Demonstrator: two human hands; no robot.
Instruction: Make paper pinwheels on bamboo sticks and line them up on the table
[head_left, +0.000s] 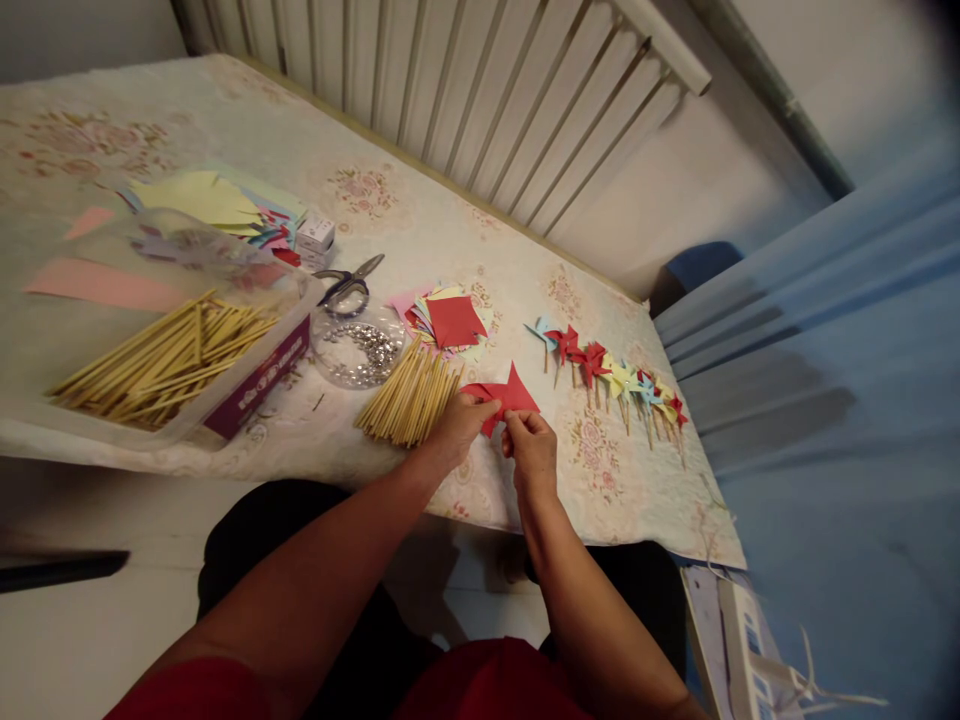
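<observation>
Between my hands is a red paper pinwheel, its points partly folded and spread. My left hand pinches it from the left, thumb on the folded paper. My right hand is closed on its lower right edge with thumb and finger together; whether a small pin sits there I cannot tell. A fanned bundle of thin wooden sticks lies just left of my left hand. Behind it a stack of coloured paper squares has a red sheet on top.
A round clear dish holds small metal pins. Scissors lie behind it, near small white boxes. On the left, a plastic tub contains more sticks. Several finished pinwheels lie in a row to the right. A radiator stands behind the table.
</observation>
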